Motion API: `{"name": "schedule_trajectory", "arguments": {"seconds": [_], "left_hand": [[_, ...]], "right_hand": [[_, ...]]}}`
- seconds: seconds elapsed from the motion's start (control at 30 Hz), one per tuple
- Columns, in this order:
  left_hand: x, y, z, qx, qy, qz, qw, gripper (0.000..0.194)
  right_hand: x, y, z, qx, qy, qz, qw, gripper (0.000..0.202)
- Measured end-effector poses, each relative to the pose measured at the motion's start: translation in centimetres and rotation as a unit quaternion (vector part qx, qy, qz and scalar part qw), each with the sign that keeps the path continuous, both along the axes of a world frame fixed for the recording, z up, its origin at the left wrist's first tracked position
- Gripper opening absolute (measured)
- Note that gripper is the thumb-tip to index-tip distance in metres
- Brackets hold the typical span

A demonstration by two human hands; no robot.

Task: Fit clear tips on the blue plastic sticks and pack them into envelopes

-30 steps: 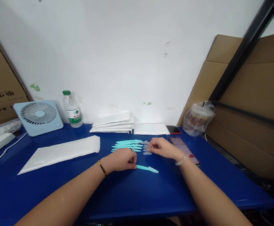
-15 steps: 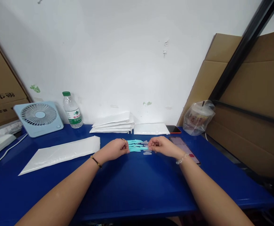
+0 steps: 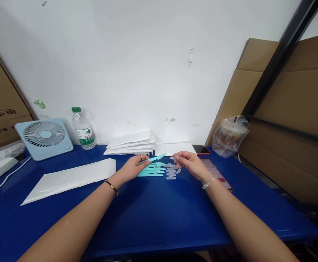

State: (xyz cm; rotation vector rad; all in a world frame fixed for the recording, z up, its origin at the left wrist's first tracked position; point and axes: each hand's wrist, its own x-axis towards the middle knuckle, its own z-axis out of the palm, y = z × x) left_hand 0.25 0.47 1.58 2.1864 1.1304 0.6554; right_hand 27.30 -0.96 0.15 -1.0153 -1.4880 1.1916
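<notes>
My left hand (image 3: 137,166) pinches a thin turquoise stick (image 3: 158,158), its free end pointing up and to the right. Below it, several turquoise sticks (image 3: 154,171) lie side by side on the blue table (image 3: 153,218). My right hand (image 3: 187,162) has its thumb and fingers closed on a small translucent cap (image 3: 172,158), just right of the stick's tip and apart from it. Several more translucent caps (image 3: 171,174) rest in a column to the right of the sticks.
A white padded envelope (image 3: 74,178) lies at the left, more envelopes (image 3: 130,142) along the wall. A fan (image 3: 46,134) and a bottle (image 3: 84,130) stand back left. A phone (image 3: 216,174) and a bagged cup (image 3: 230,136) are at the right.
The turquoise stick in my left hand has been lifted and tilted above the others. My right hand has moved slightly up and away from it, now with a translucent cap showing at its fingertips.
</notes>
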Motion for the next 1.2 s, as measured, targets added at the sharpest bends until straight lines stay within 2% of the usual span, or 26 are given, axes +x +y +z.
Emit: {"name": "schedule_trajectory", "arguments": {"seconds": [0.23,0.53,0.8,1.03,1.13,1.2], "left_hand": [[0.0,0.4,-0.8,0.039,0.027,0.003,0.999,0.033],[0.7,-0.5,-0.5,0.048,0.052,-0.008,0.997,0.032],[0.3,0.0,-0.6,0.044,0.062,0.022,0.997,0.035],[0.8,-0.7,-0.5,0.051,0.070,-0.004,0.996,0.033],[0.6,-0.9,-0.5,0.041,0.092,-0.034,0.994,0.031],[0.5,-1.1,-0.5,0.004,0.121,-0.071,0.990,0.030]], "right_hand": [[-0.3,0.2,-0.6,0.012,0.024,0.013,1.000,0.030],[-1.5,-0.7,-0.3,0.036,-0.024,0.047,0.998,0.029],[-1.1,-0.6,-0.3,0.051,-0.030,0.005,0.998,0.028],[-2.1,-1.1,-0.5,0.024,-0.028,0.062,0.997,0.030],[-2.0,-1.2,-0.6,-0.007,-0.064,0.112,0.992,0.031],[-1.7,-1.4,-0.4,-0.026,-0.117,0.159,0.980,0.031]]}}
